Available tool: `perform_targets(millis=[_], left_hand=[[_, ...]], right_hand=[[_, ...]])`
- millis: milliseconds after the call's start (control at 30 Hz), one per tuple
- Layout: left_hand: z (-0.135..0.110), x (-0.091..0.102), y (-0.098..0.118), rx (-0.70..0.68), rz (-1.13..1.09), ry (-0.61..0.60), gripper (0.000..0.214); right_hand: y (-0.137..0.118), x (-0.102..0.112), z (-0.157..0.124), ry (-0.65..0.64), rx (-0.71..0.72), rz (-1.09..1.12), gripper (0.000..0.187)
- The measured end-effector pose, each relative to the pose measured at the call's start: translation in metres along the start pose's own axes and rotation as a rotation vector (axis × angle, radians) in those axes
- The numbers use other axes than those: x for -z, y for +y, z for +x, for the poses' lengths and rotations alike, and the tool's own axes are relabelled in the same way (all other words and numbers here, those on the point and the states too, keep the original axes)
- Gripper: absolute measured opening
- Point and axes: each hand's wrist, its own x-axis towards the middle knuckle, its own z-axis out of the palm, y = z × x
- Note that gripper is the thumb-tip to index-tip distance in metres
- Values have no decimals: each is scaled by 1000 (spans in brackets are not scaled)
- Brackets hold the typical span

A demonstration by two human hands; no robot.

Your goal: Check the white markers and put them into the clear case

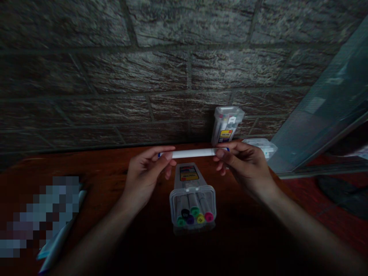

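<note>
A white marker [192, 153] with dark blue ends is held level between my two hands. Its left end is pinched between the thumb and fingers of my left hand [148, 166]. My right hand [244, 161] grips the other end the same way. Just below the marker, an open clear plastic marker case [176, 197] lies on the wooden table [115, 165], its mouth facing me. Several markers with black, green, purple, yellow and pink ends lie inside it. A yellow and dark label [189, 173] shows on the case.
Against the stone-patterned wall [161, 73] stands a closed clear case [225, 124] with markers inside. Another clear container [268, 147] is partly hidden behind my right hand. At the left lie pale, slim items [64, 230] beside a blurred-out patch. A glass panel [310, 103] rises at the right.
</note>
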Motion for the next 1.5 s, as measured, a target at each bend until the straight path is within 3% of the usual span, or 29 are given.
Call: perform_targets(millis=[400, 800, 1200, 1500], left_hand=[[-5, -3, 5, -58, 268, -15, 17], [-5, -3, 8, -136, 403, 8, 15], [1, 6, -3, -64, 81, -23, 17], [2, 4, 6, 16, -133, -22, 17]], right_hand=[[2, -4, -2, 32, 169, -217, 21], [4, -4, -2, -2, 112, -151, 23], [0, 1, 1, -57, 2, 17, 13], [-9, 0, 1, -64, -73, 134, 17]])
